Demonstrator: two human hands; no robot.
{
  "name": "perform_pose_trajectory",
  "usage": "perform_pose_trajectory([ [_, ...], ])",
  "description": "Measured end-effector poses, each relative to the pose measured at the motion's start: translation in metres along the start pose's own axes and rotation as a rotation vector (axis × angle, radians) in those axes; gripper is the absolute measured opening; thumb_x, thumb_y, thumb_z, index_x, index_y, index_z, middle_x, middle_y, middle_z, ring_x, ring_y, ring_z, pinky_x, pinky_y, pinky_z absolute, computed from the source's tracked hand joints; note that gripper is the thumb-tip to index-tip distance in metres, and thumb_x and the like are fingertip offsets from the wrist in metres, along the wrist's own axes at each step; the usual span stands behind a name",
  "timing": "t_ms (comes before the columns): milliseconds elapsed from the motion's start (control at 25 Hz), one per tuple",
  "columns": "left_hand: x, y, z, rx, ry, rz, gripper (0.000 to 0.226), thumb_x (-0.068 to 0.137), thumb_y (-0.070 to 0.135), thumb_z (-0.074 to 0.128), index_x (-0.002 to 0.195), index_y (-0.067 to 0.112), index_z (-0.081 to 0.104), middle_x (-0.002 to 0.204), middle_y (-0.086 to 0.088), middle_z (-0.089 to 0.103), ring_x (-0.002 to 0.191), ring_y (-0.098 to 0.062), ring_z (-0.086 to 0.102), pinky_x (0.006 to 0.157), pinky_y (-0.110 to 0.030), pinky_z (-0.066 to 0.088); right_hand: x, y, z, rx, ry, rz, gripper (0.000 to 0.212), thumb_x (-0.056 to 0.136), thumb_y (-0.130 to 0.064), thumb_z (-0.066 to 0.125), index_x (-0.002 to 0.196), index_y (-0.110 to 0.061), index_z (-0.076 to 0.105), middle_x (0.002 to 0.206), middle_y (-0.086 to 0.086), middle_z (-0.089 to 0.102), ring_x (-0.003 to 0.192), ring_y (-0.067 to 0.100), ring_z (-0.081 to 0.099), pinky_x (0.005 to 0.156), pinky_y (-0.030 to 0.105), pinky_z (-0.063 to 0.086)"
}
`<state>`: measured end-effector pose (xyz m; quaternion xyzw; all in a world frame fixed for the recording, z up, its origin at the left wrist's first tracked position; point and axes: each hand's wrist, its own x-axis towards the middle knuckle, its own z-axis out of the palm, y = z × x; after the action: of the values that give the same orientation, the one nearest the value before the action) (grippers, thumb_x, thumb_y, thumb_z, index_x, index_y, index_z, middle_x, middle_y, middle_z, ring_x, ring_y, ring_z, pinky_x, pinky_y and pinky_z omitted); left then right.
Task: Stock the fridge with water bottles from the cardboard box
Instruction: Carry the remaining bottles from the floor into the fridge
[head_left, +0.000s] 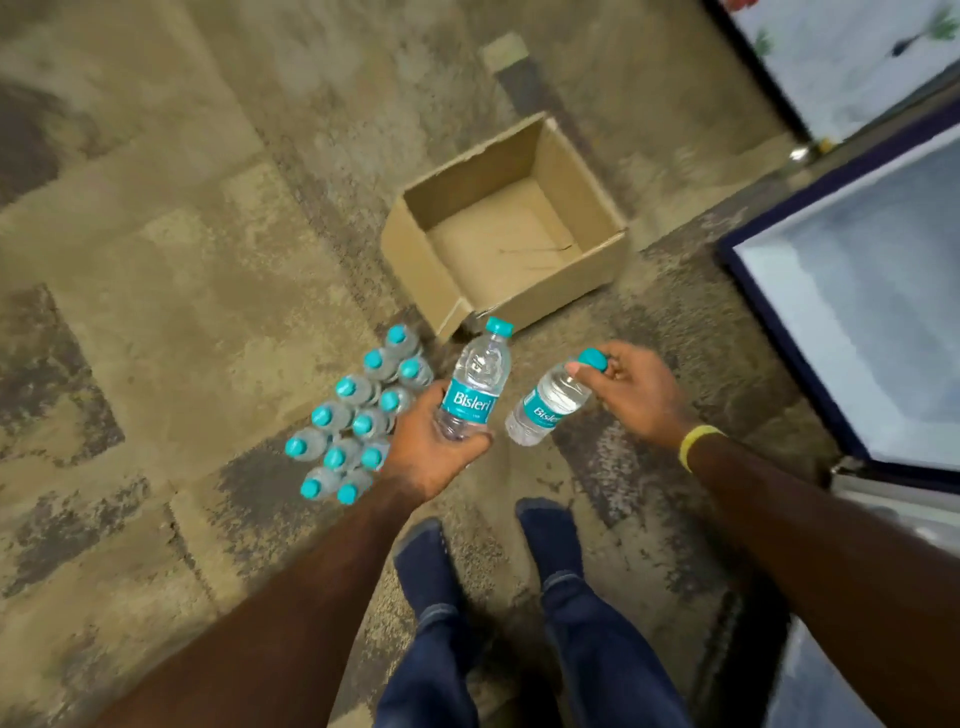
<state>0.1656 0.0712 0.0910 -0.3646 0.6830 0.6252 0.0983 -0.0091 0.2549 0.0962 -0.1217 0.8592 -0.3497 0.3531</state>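
Observation:
My left hand (434, 449) grips a clear water bottle (475, 382) with a teal cap and teal label around its lower body, cap pointing away from me. My right hand (636, 389) pinches a second water bottle (550, 405) by its teal cap, so the bottle hangs tilted down to the left. Several more teal-capped bottles (358, 415) stand in a cluster on the floor left of my left hand. The cardboard box (415, 244) sits open on the floor beyond my hands, with nothing inside. The fridge (857, 291) stands open at the right.
The floor (182, 260) is worn, patchy concrete. My two feet (488, 551) in dark socks stand below the hands. The fridge door (852, 62) with a printed front swings out at the upper right. A yellow band (696, 441) circles my right wrist.

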Motion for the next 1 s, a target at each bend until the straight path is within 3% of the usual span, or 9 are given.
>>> perform_pose_trajectory([
  [200,0.007,0.106,0.071,0.088,-0.176,0.128,0.055,0.072,-0.003,0.079,0.117,0.010,0.051,0.094,0.007,0.067,0.072,0.008,0.064,0.066,-0.010,0.049,-0.040,-0.011,-0.125,-0.038,0.242,-0.002,0.039,0.086,-0.051,0.066,0.079,-0.012,0.065,0.064,0.012,0.063,0.051,0.018,0.051,0.051,0.036,0.045],
  [320,0.016,0.159,0.115,0.105,-0.268,0.205,0.049,0.074,0.003,0.080,0.115,0.012,0.055,0.095,0.007,0.069,0.076,0.005,0.065,0.069,-0.012,0.049,-0.060,-0.006,-0.190,-0.018,0.359,-0.012,0.048,0.087,-0.054,0.063,0.079,-0.007,0.064,0.062,0.013,0.062,0.056,0.028,0.057,0.055,0.043,0.048],
  [520,0.033,0.229,0.195,0.139,-0.422,0.302,0.049,0.075,0.010,0.081,0.117,0.019,0.058,0.104,0.007,0.072,0.092,-0.006,0.069,0.075,-0.017,0.052,-0.089,0.024,-0.286,0.059,0.500,0.019,0.048,0.090,-0.049,0.062,0.073,-0.004,0.061,0.050,0.001,0.055,0.040,0.006,0.050,0.051,0.032,0.045],
  [640,0.038,0.263,0.246,0.149,-0.463,0.347,0.045,0.074,0.010,0.082,0.110,0.026,0.062,0.101,0.014,0.073,0.091,-0.004,0.069,0.074,-0.017,0.052,-0.104,0.046,-0.336,0.072,0.575,0.050,0.043,0.090,-0.047,0.063,0.065,-0.012,0.059,0.046,-0.004,0.054,0.042,0.008,0.051,0.052,0.031,0.045],
  [720,0.041,0.284,0.281,0.187,-0.496,0.390,0.044,0.074,0.015,0.083,0.111,0.028,0.063,0.100,0.017,0.072,0.093,-0.001,0.068,0.076,-0.017,0.052,-0.115,0.061,-0.367,0.110,0.635,0.103,0.045,0.089,-0.047,0.064,0.066,-0.008,0.059,0.048,-0.002,0.054,0.043,0.009,0.050,0.052,0.029,0.044],
  [880,0.046,0.324,0.343,0.230,-0.556,0.489,0.048,0.072,0.018,0.084,0.115,0.019,0.063,0.101,0.015,0.069,0.090,0.004,0.066,0.074,-0.014,0.053,-0.138,0.082,-0.416,0.124,0.772,0.116,0.047,0.091,-0.040,0.064,0.064,-0.002,0.058,0.049,0.008,0.056,0.040,0.007,0.050,0.050,0.019,0.041],
  [1000,0.055,0.353,0.388,0.194,-0.604,0.534,0.050,0.072,0.011,0.084,0.117,0.010,0.063,0.102,0.004,0.071,0.084,0.001,0.066,0.073,-0.014,0.049,-0.153,0.095,-0.461,0.084,0.933,0.145,0.051,0.091,-0.038,0.064,0.054,-0.004,0.057,0.041,0.005,0.053,0.040,0.009,0.049,0.053,0.019,0.040],
])
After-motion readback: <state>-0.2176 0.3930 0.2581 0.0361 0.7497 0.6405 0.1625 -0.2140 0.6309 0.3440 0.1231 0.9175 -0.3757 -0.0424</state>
